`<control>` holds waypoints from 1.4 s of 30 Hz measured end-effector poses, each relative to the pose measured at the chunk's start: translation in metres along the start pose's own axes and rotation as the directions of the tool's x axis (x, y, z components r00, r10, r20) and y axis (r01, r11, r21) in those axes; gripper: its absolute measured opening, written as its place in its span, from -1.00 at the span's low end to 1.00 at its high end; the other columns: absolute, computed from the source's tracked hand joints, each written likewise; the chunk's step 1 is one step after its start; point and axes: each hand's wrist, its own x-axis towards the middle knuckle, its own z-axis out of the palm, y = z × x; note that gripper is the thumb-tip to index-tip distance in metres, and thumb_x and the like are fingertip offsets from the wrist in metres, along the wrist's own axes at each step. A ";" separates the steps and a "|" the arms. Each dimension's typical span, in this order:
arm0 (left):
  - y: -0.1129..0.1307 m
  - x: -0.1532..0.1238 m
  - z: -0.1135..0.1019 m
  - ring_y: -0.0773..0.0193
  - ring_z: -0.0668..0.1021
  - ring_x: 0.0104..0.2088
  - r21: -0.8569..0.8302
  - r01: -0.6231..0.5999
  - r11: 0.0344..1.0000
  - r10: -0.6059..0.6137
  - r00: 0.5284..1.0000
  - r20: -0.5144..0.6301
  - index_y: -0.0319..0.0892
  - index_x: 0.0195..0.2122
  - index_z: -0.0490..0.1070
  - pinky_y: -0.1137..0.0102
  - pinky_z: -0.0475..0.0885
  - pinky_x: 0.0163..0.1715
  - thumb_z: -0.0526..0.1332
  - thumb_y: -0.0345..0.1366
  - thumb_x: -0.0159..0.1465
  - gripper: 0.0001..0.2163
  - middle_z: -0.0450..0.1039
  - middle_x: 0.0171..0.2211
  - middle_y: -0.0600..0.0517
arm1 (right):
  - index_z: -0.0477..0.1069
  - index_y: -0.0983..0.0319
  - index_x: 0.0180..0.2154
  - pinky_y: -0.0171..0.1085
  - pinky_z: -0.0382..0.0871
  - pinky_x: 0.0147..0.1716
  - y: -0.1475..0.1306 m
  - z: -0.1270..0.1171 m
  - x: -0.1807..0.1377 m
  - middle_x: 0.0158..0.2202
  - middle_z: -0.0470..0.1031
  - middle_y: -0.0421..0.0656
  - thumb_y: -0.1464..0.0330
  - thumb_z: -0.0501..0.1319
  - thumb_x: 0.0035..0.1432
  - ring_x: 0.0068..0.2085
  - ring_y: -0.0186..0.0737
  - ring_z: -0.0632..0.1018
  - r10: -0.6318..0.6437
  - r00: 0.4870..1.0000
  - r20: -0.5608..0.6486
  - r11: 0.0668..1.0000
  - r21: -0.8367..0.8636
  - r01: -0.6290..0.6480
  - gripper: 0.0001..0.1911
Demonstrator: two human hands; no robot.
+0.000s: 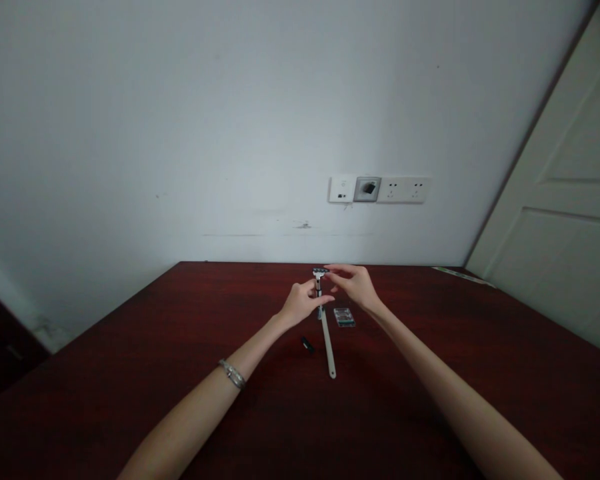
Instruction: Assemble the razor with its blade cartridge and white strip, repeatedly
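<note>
2 bare hands come together just below the centre of the frame, around a razor (319,283) that stands about upright, its head at the top. The left hand (299,305) grasps the handle, thumb laid across it and fingers curled behind. The right hand (357,285) brings its thumb and forefinger to the right end of the head; whether they pinch it or only touch it, I cannot tell.

I judge the step in hand to be work on the head, with the left hand as the steady support. The next move seems to call for a firm hold on the handle and a careful fingertip grip, clear of any blade edge.

Lower in the frame, a long pale stick (329,347) lies on the dark red table (280,427); I cannot tell if it joins the razor. A clear case (344,317) lies to its right, a small black piece (307,344) to its left.
</note>
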 end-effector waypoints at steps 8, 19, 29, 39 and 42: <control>-0.005 -0.001 0.003 0.39 0.42 -0.55 0.038 -0.043 0.998 0.046 0.997 -0.069 -0.29 -0.23 0.45 0.49 0.36 -0.50 0.29 -0.14 0.05 -0.66 0.43 -0.52 0.05 | 0.51 0.32 -0.23 -0.32 0.41 -0.64 -0.002 0.006 -0.001 -0.41 0.57 -0.05 0.23 0.27 -0.09 -0.57 -0.22 0.53 -0.003 1.000 -0.003 0.999 0.042 0.003 -0.62; -0.001 -0.001 0.003 0.32 0.49 -0.49 -0.016 -0.018 1.000 0.017 0.998 -0.064 -0.30 -0.25 0.45 0.47 0.41 -0.46 0.28 -0.19 0.07 -0.70 0.47 -0.48 0.02 | 0.52 0.31 -0.25 -0.33 0.40 -0.64 0.000 0.008 0.001 -0.42 0.56 -0.07 0.20 0.27 -0.10 -0.58 -0.25 0.52 -0.002 1.000 0.016 0.998 0.065 0.001 -0.62; -0.002 -0.002 0.004 0.34 0.49 -0.45 -0.025 -0.025 0.999 0.023 0.998 -0.066 -0.31 -0.20 0.45 0.46 0.43 -0.39 0.23 -0.17 0.11 -0.68 0.47 -0.44 0.02 | 0.52 0.30 -0.25 -0.31 0.42 -0.58 -0.003 0.008 0.000 -0.39 0.57 -0.06 0.23 0.29 -0.11 -0.54 -0.24 0.53 0.029 0.998 0.049 0.993 0.116 -0.035 -0.64; 0.001 -0.002 0.005 0.33 0.51 -0.46 -0.027 -0.031 0.999 0.029 0.997 -0.068 -0.31 -0.16 0.46 0.48 0.43 -0.42 0.23 -0.22 0.12 -0.68 0.51 -0.41 0.01 | 0.53 0.29 -0.28 -0.31 0.42 -0.55 -0.002 0.005 0.002 -0.43 0.57 -0.10 0.25 0.30 -0.12 -0.54 -0.27 0.53 0.013 0.998 0.067 0.989 0.147 -0.023 -0.67; 0.004 -0.002 0.005 0.27 0.54 -0.41 -0.054 -0.013 0.998 0.009 0.998 -0.066 -0.30 -0.14 0.46 0.44 0.46 -0.39 0.23 -0.23 0.11 -0.68 0.54 -0.34 -0.04 | 0.53 0.30 -0.30 -0.29 0.44 -0.52 -0.003 0.006 0.002 -0.43 0.57 -0.10 0.24 0.31 -0.14 -0.52 -0.25 0.54 0.019 0.998 0.053 0.988 0.151 -0.027 -0.67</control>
